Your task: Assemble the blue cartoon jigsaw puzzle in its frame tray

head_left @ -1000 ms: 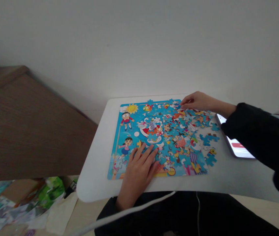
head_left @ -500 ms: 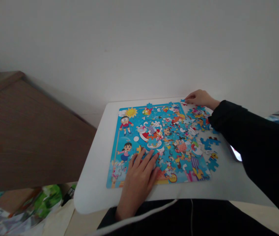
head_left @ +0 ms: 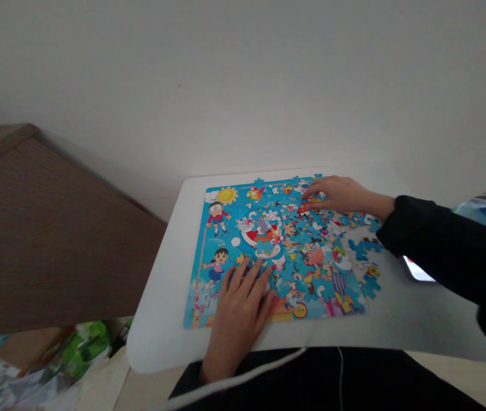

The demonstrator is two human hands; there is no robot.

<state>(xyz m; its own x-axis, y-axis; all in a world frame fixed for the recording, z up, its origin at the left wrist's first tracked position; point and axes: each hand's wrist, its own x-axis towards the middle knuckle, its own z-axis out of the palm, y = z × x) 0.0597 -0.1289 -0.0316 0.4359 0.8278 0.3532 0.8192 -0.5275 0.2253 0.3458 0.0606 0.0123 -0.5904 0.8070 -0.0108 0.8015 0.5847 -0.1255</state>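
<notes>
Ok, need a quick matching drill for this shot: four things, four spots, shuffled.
Things:
1. left hand
2. right hand
3. phone
4. sun picture

Spots:
A. top left corner of the jigsaw puzzle
B. beside the puzzle on the white table, partly behind the black sleeve
C. lower edge of the puzzle
D. upper right part of the puzzle

Pairs: 1-C, 2-D, 3-B, 4-A
</notes>
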